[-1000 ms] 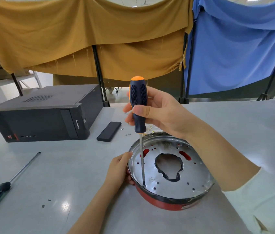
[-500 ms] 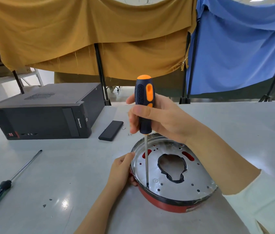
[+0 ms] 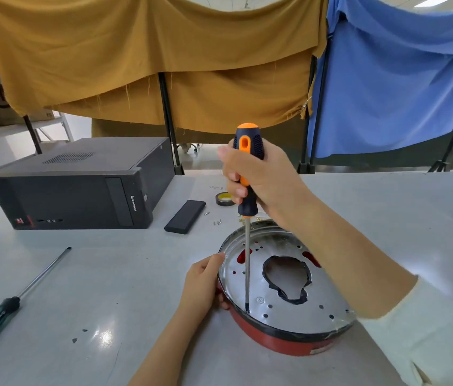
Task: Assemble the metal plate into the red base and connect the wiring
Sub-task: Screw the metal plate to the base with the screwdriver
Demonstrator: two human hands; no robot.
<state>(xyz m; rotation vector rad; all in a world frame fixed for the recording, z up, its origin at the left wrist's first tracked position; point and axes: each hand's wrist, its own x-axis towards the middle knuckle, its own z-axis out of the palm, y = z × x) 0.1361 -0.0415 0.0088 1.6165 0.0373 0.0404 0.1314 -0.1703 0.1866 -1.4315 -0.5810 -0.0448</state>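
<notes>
1. At the near edge of a pale grey table (image 3: 386, 218), a red base (image 3: 281, 339) sits with a shiny metal plate (image 3: 289, 310) seated inside it, the plate's rim level with the base's black-edged lip.
2. A large irregular opening (image 3: 285, 277) with a dark border is cut through the plate's middle; red shows through two slots near its far side, and small holes dot the surface.
3. The right hand (image 3: 258, 179), its grip closed around the black-and-orange handle, holds a screwdriver (image 3: 247, 174) nearly upright, the shaft running down to the plate, where the tip meets the surface close to the near-left rim.
4. The left hand (image 3: 203, 285) holds the base's left side, thumb at the rim and fingers curled against the red wall.
5. A cream sleeve (image 3: 425, 338) covers the right forearm at lower right.
6. A second screwdriver (image 3: 11, 305), green-and-black handled with a long shaft, lies alone at the table's left, well apart from the base.
7. Beyond the base lie a flat black rectangular block (image 3: 185, 216), a few loose screws (image 3: 217, 222) just beside it, and a roll of tape (image 3: 224, 199) partly hidden behind the right hand.
8. A black Lenovo desktop computer (image 3: 80, 188) lies on its side at the far left.
9. Mustard cloth (image 3: 150, 57) and blue cloth (image 3: 397, 79) hang over stands behind the table.
</notes>
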